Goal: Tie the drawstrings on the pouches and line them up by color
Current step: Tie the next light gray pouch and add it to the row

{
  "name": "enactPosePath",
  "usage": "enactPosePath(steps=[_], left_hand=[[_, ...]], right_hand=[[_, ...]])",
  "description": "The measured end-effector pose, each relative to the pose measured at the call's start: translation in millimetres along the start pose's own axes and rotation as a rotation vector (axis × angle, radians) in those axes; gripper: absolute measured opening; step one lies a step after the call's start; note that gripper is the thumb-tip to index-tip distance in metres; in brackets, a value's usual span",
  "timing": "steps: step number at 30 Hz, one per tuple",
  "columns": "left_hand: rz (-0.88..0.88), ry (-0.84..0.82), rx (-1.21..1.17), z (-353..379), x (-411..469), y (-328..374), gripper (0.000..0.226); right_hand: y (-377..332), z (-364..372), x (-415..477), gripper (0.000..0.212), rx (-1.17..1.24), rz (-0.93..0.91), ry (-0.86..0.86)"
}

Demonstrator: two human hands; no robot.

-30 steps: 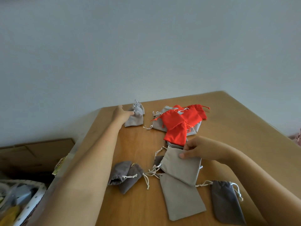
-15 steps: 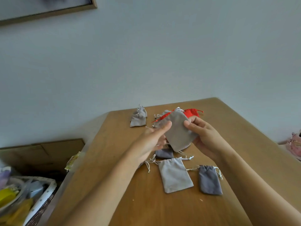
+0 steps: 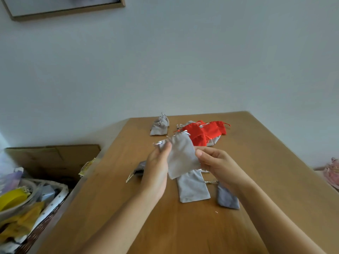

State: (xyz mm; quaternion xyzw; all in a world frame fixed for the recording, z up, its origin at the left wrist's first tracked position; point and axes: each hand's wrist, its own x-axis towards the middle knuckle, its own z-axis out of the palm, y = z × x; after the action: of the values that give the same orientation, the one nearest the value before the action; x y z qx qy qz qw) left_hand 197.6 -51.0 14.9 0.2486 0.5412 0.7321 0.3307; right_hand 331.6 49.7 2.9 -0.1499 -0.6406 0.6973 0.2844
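Light grey pouch (image 3: 180, 154) held above the table (image 3: 266, 162), centre of frame.
The left table edge runs diagonally to the lower left, with a box (image 3: 51, 158) and a basket (image 3: 45, 217) beyond it; bare tabletop lies at right and bottom. Left hand (image 3: 157, 169): grip pinched on the pouch's upper left corner. Right hand (image 3: 218, 165): grip pinched on its right edge. Red pouches (image 3: 203, 132) lie piled behind, and a flat grey pouch (image 3: 192, 187) lies below.
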Motion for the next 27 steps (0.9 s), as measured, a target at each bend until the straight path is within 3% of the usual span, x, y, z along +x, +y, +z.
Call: enactPosePath(steps=[3,6,11,16,20,27], left_hand=[[0.116,0.003,0.171,-9.4,-5.6,-8.5,0.017],[0.12,-0.024,0.235,-11.8,-9.9,-16.5,0.021],[-0.11,-0.009,-0.006,-9.9,-9.9,-16.1,0.03],[-0.241,0.009,-0.095,-11.5,-6.4,-18.8,0.038],[-0.14,0.044,-0.009,-19.1,-6.1,-24.1,0.035],[0.079,-0.036,0.183,-23.4,-10.7,-19.9,0.037]], right_hand=[[4.9,11.3,-2.0,0.05,-0.021,0.041,0.022],[9.3,21.1,-2.6,0.049,0.026,0.104,0.093],[16.3,24.7,0.3,0.03,0.288,0.105,0.275],[18.3,24.4,1.5,0.028,0.411,0.116,0.218],[17.4,27.5,-1.1,0.033,0.437,0.125,0.178],[17.3,28.1,-3.0,0.03,0.339,0.093,0.237]])
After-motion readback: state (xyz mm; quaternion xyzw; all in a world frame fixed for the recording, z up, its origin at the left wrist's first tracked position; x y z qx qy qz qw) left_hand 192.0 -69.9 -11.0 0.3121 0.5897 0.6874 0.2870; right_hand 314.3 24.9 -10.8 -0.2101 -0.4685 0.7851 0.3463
